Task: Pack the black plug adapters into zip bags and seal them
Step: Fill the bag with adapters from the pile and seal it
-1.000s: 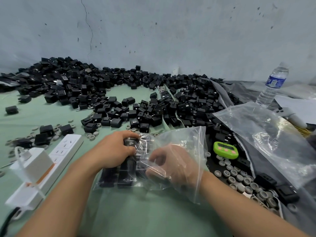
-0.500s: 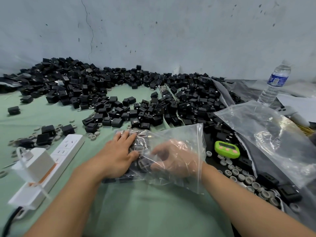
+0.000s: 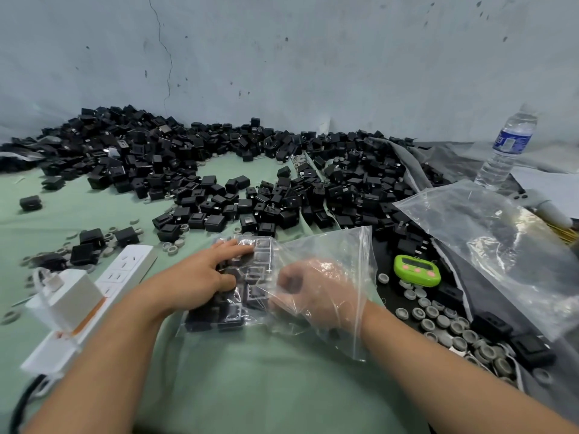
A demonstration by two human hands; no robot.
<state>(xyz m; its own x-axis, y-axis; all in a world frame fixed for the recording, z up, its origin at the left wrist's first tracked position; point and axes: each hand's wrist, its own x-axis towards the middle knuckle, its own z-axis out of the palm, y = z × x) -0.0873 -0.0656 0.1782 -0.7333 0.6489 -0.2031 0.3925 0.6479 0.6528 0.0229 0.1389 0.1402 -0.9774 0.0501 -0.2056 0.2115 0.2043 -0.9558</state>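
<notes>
A clear zip bag [image 3: 341, 255] lies on the green table in front of me with several black plug adapters [image 3: 255, 288] lined up inside. My left hand [image 3: 200, 280] rests flat on top of the bag, fingers spread, pressing the adapters from outside. My right hand [image 3: 316, 292] is inside the bag through its open right end, fingers curled toward the adapters; whether it grips one is hidden. A large heap of loose black adapters [image 3: 250, 183] stretches along the wall behind.
A white power strip [image 3: 122, 277] with a white charger [image 3: 65, 296] lies to the left. A green timer [image 3: 416, 270], grey caps [image 3: 438, 321] and more clear bags [image 3: 488, 245] lie to the right. A water bottle [image 3: 507, 145] stands at the far right.
My left hand has flattened and slid forward over the bag. My right hand stays inside the bag, shifting the adapters slightly.
</notes>
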